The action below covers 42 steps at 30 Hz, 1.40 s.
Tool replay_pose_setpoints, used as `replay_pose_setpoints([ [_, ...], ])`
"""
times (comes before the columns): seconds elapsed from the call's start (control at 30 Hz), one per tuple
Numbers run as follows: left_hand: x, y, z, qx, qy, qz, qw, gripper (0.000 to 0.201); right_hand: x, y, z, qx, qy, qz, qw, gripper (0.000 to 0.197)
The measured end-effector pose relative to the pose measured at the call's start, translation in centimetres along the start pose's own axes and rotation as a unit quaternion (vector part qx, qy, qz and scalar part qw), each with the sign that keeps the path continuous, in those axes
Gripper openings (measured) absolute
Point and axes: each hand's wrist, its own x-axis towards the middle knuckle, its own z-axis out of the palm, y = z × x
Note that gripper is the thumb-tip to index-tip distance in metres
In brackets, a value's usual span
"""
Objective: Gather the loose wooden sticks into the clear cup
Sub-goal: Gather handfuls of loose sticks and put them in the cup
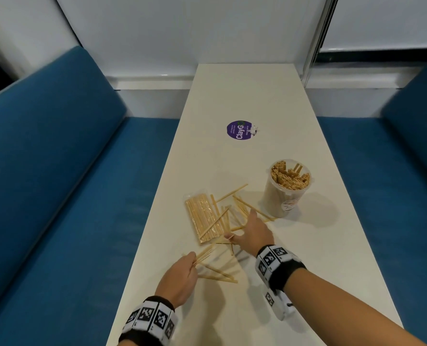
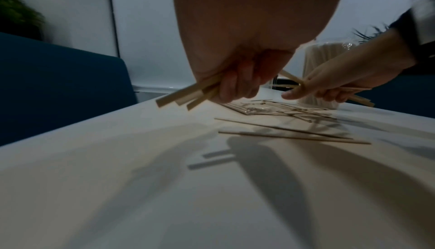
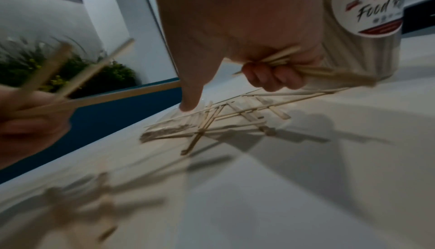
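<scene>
While most sticks [image 1: 235,211] lie scattered flat on the table [image 1: 245,96], mid-length and a bit left of centre, some are already in hand. The scatter crosses over itself; several sticks overlap a clear packet [image 1: 203,218] of more sticks lying flat at the left of the pile. A few loose ones [image 1: 218,274] sit nearer, just right of the left hand.

Cup [image 1: 286,188] stands upright, right of and slightly beyond the pile, packed nearly full of sticks on end. Label on its near side; the right wrist view reads "Food" on it [image 3: 369,9].

Left hand [image 1: 180,280] is near the table's left edge, fingers curled round a small bunch [image 2: 186,95]; its ends poke out both sides of the fist, raised off the table.

Right hand [image 1: 252,233] is over the near side of the pile, between packet and cup. Lower fingers [image 3: 270,78] curl round several sticks [image 3: 306,67]; one finger [image 3: 190,102] points down, tip at the pile by the packet. Contact unclear, that view is blurred.

Both wrists carry black bands with square black-and-white markers [image 1: 273,258].

Farther up the table: round purple sticker [image 1: 240,129], flat on the surface. Blue bench [image 1: 57,171] on the left, another [image 1: 394,171] on the right. White wall at the far end.
</scene>
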Motion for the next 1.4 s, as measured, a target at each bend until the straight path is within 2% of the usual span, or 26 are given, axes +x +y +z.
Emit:
replay_pose_setpoints([
  [0.03,-0.1,-0.1,0.1,-0.01,-0.003,-0.002,1.0,0.026,0.6,-0.1,0.0,-0.032,-0.002,0.009,0.999,0.117],
  [0.1,-0.3,0.0,0.2,-0.009,-0.011,0.001,1.0,0.025,1.3,-0.1,0.1,-0.088,-0.009,0.027,0.996,0.122],
  [0.17,-0.3,0.4,0.2,-0.006,-0.014,0.007,1.0,0.015,1.5,0.1,0.4,-0.12,-0.006,0.022,0.993,0.108],
  [0.23,-0.1,0.7,0.3,0.001,-0.021,0.009,1.0,0.004,1.3,0.6,1.0,-0.132,0.018,-0.01,0.991,0.079],
  [0.3,0.4,0.5,0.6,0.028,-0.04,0.01,0.999,0.029,0.7,0.9,1.4,-0.128,0.044,-0.045,0.99,0.052],
  [0.37,1.0,0.4,0.8,0.043,-0.062,0.009,0.997,0.052,0.3,1.2,1.6,-0.109,0.06,-0.062,0.99,0.034],
  [0.47,2.0,0.8,0.8,0.093,-0.086,0.0,0.992,0.059,0.1,1.3,1.9,-0.057,0.04,-0.046,0.997,0.022],
  [0.5,2.2,1.0,0.8,0.114,-0.086,0.005,0.99,0.054,0.1,1.3,1.9,-0.045,0.027,-0.034,0.998,0.021],
  [0.6,2.4,1.6,0.4,0.213,-0.058,0.044,0.974,0.023,0.0,1.1,1.8,-0.076,0.0,-0.004,0.997,0.025],
  [0.7,2.2,2.0,0.1,0.264,-0.059,0.086,0.959,0.01,-0.6,1.2,1.8,-0.138,-0.002,-0.015,0.99,0.025],
  [0.8,2.4,1.7,0.1,0.281,-0.078,0.117,0.949,0.022,-1.2,1.8,2.0,-0.183,-0.008,-0.045,0.982,0.027],
  [0.87,2.7,1.0,1.0,0.263,-0.095,0.095,0.955,0.02,-1.6,2.3,1.9,-0.186,-0.011,-0.049,0.981,0.03],
  [0.93,2.6,0.8,1.2,0.26,-0.114,0.084,0.955,0.027,-2.0,2.7,1.6,-0.195,-0.016,-0.055,0.979,0.032],
  [1.03,2.5,0.8,1.3,0.231,-0.105,0.079,0.964,0.026,-2.6,3.5,1.1,-0.205,-0.039,-0.049,0.977,0.031],
  [1.13,2.1,1.7,0.6,0.155,-0.125,0.071,0.977,0.008,-3.2,4.1,-0.3,-0.136,-0.093,-0.004,0.986,0.027],
  [1.2,2.0,2.3,0.1,0.077,-0.132,0.052,0.987,0.009,-3.5,4.6,-1.4,-0.055,-0.136,0.026,0.989,0.022],
  [1.27,2.0,3.0,-0.3,-0.019,-0.137,0.019,0.99,0.012,-3.9,5.1,-2.0,0.084,-0.15,0.061,0.983,0.026],
  [1.33,1.8,3.9,-0.5,-0.136,-0.144,-0.019,0.98,0.014,-4.4,5.4,-2.3,0.236,-0.147,0.102,0.955,0.031],
  [1.4,1.7,5.0,-0.4,-0.268,-0.153,-0.059,0.949,0.009,-5.3,5.2,-2.6,0.355,-0.136,0.118,0.918,0.026],
])
